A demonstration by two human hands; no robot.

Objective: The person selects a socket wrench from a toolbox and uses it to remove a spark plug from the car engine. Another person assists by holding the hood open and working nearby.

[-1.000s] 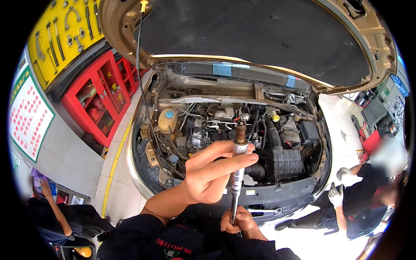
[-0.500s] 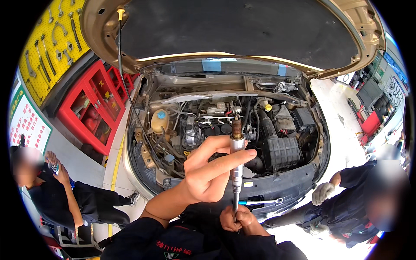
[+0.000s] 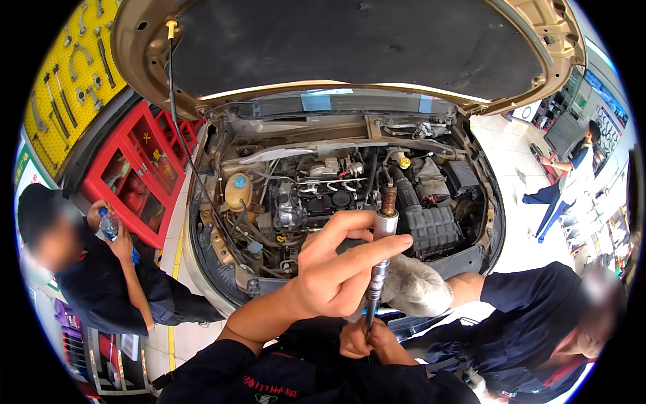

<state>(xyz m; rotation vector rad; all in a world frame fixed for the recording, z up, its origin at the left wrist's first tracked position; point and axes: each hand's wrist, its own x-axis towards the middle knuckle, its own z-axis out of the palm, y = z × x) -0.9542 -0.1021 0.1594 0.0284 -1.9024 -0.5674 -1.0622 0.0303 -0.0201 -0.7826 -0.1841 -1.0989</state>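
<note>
My left hand (image 3: 334,266) pinches a chrome spark plug socket (image 3: 386,225), its fingers on both sides of the metal. Out of the socket's top points a spark plug (image 3: 388,196), its rusty brown threaded end up. Below the socket runs a slim extension bar (image 3: 372,303), slightly tilted. Lower down, my right hand (image 3: 364,339) is closed around the bar's lower end. Right behind the tool is a co-worker's gloved hand (image 3: 420,286), in grey knit. Whether it touches the tool I cannot tell. A blue-handled ratchet is mostly hidden behind that glove.
Ahead lies an open engine bay (image 3: 336,195) under a raised hood (image 3: 356,47) on a prop rod (image 3: 176,114). One person (image 3: 101,269) stands at left with a bottle, a co-worker (image 3: 518,323) leans in at right, another person (image 3: 565,178) walks behind. Red cabinets (image 3: 134,178) line the left.
The co-worker's gloved hand has reached in from the right behind the tool, covering much of the ratchet. The socket has shifted slightly right in view. A walking person has appeared at far right.
</note>
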